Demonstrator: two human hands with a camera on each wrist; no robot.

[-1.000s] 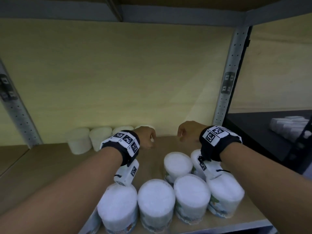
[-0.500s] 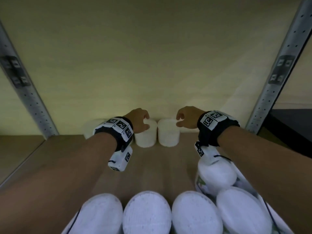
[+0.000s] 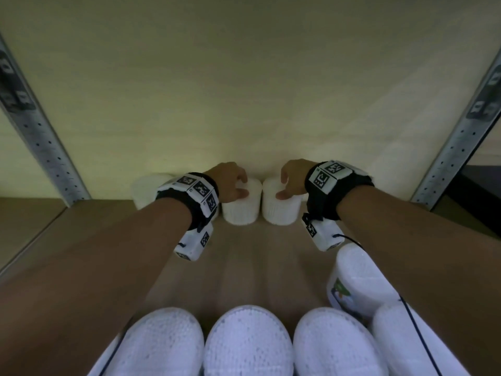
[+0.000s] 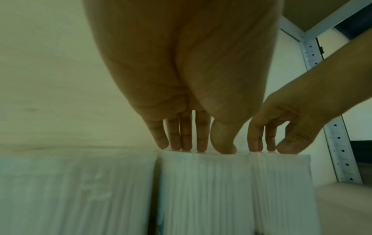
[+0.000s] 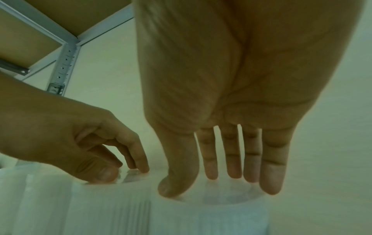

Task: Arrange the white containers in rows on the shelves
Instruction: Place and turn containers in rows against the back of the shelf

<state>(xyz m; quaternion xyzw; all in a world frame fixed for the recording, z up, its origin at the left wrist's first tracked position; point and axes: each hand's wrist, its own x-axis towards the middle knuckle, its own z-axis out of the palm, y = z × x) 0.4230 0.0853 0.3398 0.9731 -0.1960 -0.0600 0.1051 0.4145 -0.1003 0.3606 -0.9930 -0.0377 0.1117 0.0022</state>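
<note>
Two ribbed white containers stand side by side at the back of the wooden shelf. My left hand rests its straight fingertips and thumb on top of the left container. My right hand does the same on the right container. Neither hand wraps round a side. A third container stands to the left in the same back row, partly hidden by my left wrist.
A row of larger white tubs lines the shelf's front edge, with a labelled tub behind them on the right under my right forearm. Perforated metal uprights frame both sides. Bare board lies between the rows.
A second ago both hands were curled fists at mid-shelf. They have since reached to the back wall and settled on the two container tops, and the view has moved in closer.
</note>
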